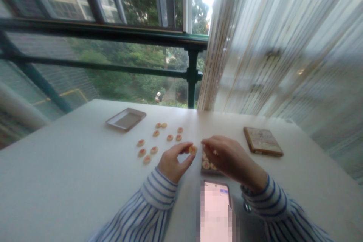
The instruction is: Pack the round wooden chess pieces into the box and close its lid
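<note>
White worktop [85, 185] beside a window [127, 55]: left hand [173, 160] pinches a disc [193, 149] just left of a box [210, 172] of similar discs [206, 165]; right hand [231, 159], grip indeterminable, partly covers the box; shallow tray [126, 119], far left.

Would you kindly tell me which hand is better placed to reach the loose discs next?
Probably the left hand: it is nearer the loose discs, though it holds a disc; the right hand is farther off, over the tray.
</note>
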`<state>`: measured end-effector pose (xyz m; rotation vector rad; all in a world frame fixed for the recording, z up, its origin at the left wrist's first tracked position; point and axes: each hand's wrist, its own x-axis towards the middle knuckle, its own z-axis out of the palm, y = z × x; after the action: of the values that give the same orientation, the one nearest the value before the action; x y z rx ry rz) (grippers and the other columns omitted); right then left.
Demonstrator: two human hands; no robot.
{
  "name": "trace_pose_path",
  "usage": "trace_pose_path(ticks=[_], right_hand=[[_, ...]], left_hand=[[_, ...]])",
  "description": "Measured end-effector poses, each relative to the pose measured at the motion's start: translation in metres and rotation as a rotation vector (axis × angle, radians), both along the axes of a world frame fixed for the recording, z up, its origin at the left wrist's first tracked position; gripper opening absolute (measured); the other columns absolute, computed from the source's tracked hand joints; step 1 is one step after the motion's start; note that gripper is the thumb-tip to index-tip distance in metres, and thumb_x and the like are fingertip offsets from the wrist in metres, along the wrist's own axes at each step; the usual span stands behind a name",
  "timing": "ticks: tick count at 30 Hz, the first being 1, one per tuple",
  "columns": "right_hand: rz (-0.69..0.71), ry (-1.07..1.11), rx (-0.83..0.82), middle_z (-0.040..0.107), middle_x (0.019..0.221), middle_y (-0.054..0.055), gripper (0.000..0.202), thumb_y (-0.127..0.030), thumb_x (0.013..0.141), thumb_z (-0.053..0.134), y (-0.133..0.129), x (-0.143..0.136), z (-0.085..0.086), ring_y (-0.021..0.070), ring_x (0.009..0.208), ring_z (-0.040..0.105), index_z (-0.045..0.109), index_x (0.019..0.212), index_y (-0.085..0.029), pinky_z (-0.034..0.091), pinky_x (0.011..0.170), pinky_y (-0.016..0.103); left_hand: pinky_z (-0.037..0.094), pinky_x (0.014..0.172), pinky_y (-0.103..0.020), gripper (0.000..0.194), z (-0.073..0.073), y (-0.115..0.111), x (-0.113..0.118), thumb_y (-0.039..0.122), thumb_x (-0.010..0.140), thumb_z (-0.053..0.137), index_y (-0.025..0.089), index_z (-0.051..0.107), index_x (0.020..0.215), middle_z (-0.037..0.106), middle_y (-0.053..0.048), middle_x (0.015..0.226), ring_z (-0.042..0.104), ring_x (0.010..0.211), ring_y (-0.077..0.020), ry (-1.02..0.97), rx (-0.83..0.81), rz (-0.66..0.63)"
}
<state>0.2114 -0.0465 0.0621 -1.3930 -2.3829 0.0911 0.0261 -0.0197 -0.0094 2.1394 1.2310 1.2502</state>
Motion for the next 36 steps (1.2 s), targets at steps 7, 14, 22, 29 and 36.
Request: trace_pose_path(ticks=[7, 14, 22, 29, 36], right_hand=[[-0.009, 0.03, 0.0, 0.065, 0.085, 0.006, 0.023, -0.022, 0.085, 0.046, 0.005, 0.017, -0.008, 0.0154, 0.082, 0.06, 0.061, 0.103, -0.019, 0.042, 0.074, 0.026], [-0.027, 0.023, -0.017, 0.065, 0.082, 0.005, 0.019, -0.026, 0.086, 0.046, 0.012, 0.029, -0.008, 0.014, 0.074, 0.059, 0.062, 0.094, -0.02, 0.041, 0.067, 0.025], [-0.098, 0.046, -0.021, 0.066, 0.086, 0.007, 0.025, -0.028, 0.085, 0.046, 0.013, 0.043, -0.006, 0.015, 0.075, 0.06, 0.062, 0.102, -0.018, 0.043, 0.068, 0.026], [-0.112, 0.041, -0.026, 0.067, 0.087, 0.006, 0.026, -0.024, 0.084, 0.046, 0.018, 0.046, -0.01, 0.0146, 0.075, 0.06, 0.061, 0.104, -0.018, 0.043, 0.069, 0.026], [-0.057, 0.021, -0.087, 0.066, 0.085, 0.006, 0.022, -0.026, 0.085, 0.047, 0.02, 0.041, -0.013, 0.0137, 0.073, 0.059, 0.062, 0.099, -0.018, 0.042, 0.066, 0.024]], left_hand=[[0.053, 0.072, -0.027, 0.028, 0.011, 0.007, 0.019, 0.026, 0.072, 0.061, 0.015, 0.062, 0.098, 0.069, -0.005, 0.083, 0.064, 0.074, -0.0148, -0.005, -0.029, -0.051], [0.05, 0.073, -0.029, 0.029, 0.011, 0.022, 0.037, 0.026, 0.072, 0.061, 0.016, 0.06, 0.099, 0.067, -0.005, 0.084, 0.063, 0.075, -0.015, -0.017, -0.091, -0.109], [0.05, 0.071, -0.028, 0.031, -0.006, 0.031, 0.051, 0.029, 0.072, 0.062, 0.015, 0.055, 0.098, 0.066, -0.005, 0.081, 0.062, 0.074, -0.0151, -0.24, -0.279, -0.157], [0.049, 0.065, -0.025, 0.027, -0.015, 0.02, 0.05, 0.024, 0.069, 0.064, 0.015, 0.056, 0.093, 0.063, -0.002, 0.074, 0.06, 0.068, -0.0134, -0.392, -0.365, -0.171], [0.048, 0.063, -0.023, 0.024, -0.019, 0.015, 0.053, 0.021, 0.066, 0.066, 0.016, 0.059, 0.088, 0.061, 0.0, 0.069, 0.058, 0.064, -0.0114, -0.534, -0.442, -0.195]])
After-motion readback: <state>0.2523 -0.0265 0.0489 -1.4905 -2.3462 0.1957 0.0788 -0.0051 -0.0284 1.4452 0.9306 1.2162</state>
